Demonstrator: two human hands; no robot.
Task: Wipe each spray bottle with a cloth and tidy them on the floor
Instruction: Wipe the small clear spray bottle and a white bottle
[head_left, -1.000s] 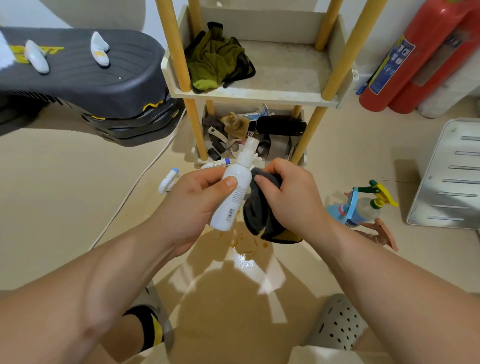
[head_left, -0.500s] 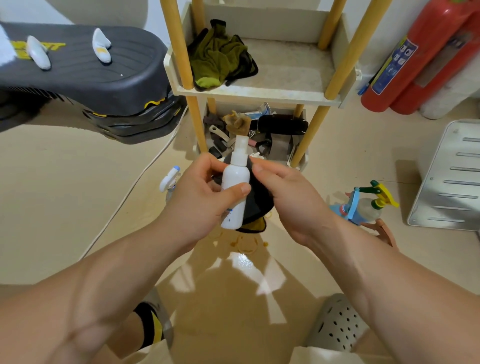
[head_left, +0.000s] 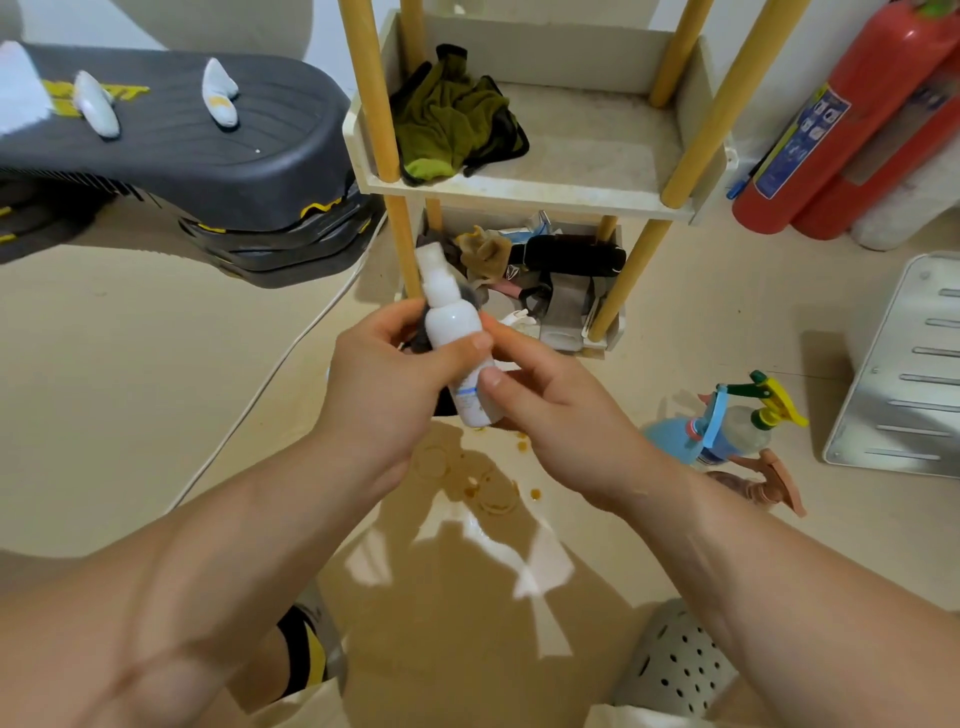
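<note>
Beige flooring (head_left: 156, 389) shows brown ring stains (head_left: 488, 493) directly below the person's hands. Behind the hands stands a rack (head_left: 524, 189) with yellow posts. An olive-green rag (head_left: 447, 124) lies on its upper shelf, and mixed clutter fills the lower tray.

Left hand (head_left: 384, 374): fingers curled around the white spray bottle (head_left: 457, 332), thumb laid across the front of its body. Right hand (head_left: 550, 410): thumb pressed on the lower part of the bottle, fingers passing behind it. The bottle is held in the air above the stains and in front of the rack's lower tray, cap uppermost and tilted slightly left.

A dark grey cloth (head_left: 420, 332) shows only as a strip between the left fingers and the bottle. It sits behind the bottle; which hand grips it cannot be determined.

On the floor to the right, apart from the hands, lies a blue bottle (head_left: 670, 439) just beside a clear bottle with a yellow-and-green trigger (head_left: 743, 428). Two red fire extinguishers (head_left: 852, 130) stand at the far right. At the left sits a black stacked object (head_left: 197, 150), with a white cable (head_left: 270, 374) running across the floor below it
</note>
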